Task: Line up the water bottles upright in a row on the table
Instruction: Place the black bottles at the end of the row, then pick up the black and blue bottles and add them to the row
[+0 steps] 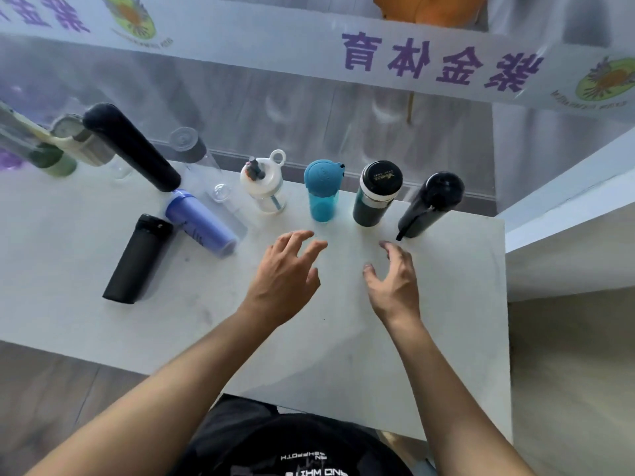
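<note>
Along the far edge of the white table [429, 321] several bottles stand upright in a row: a clear one with a white looped lid [264, 187], a teal one [323, 190], a dark green flask with a black cap [376, 194] and a black flask [429, 204]. Further left a tall black bottle [132, 147] and a clear bottle with a grey lid [199, 163] also stand. A purple bottle [201, 223] and a short black bottle [139, 259] lie on their sides. My left hand [285, 280] and my right hand [393, 283] hover over the table, fingers apart, holding nothing.
More bottles, a beige one [80, 140] and a green one [51, 159], crowd the far left. A frosted glass wall with a lettered banner [429, 60] rises behind the table. The table's right edge [505, 304] drops to the floor beside a white ledge [567, 207].
</note>
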